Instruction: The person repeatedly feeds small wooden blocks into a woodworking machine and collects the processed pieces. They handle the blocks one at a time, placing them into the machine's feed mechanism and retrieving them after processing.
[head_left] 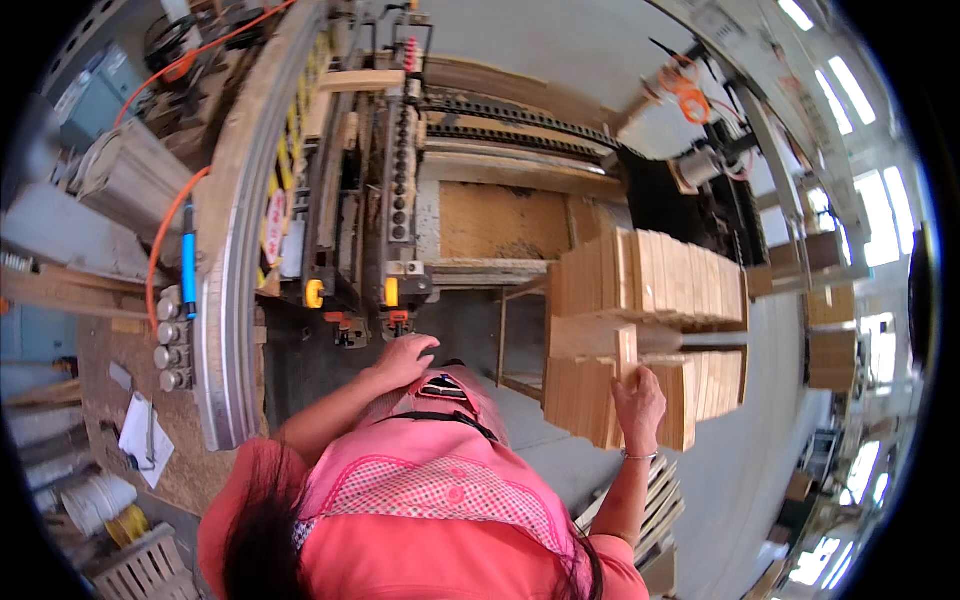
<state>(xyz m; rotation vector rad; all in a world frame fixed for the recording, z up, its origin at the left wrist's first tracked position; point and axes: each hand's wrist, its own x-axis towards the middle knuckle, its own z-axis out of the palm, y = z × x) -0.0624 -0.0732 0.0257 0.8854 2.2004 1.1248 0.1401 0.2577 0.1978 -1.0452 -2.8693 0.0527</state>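
We see the right hand (640, 402) at the near side of the piled wood, grasping a wooden piece (626, 345) between the thumb and the fingers. This piece is at the near row (580, 400) of pale wooden pieces, and its upper end points toward the far row (680, 275), which stands behind. Both rows are packed tightly, side by side, and under them we notice the legs of a wooden stand (522, 388). Around the right wrist there is a thin bracelet (640, 456).

The left hand (405, 360) is released – its fingers are loosely bent and we see nothing held in them. It is just beside the red part (398, 318) at the near end of the machine (398, 200); whether it touches this part, we cannot tell. Above the red part we find a yellow knob (391, 292), and farther to the right a dark chain (510, 115) runs across.

On our left, a blue tube (189, 262) hangs near an orange hose (160, 230). Lower there is a brown table (200, 460) – a white paper (146, 440) lies on it.
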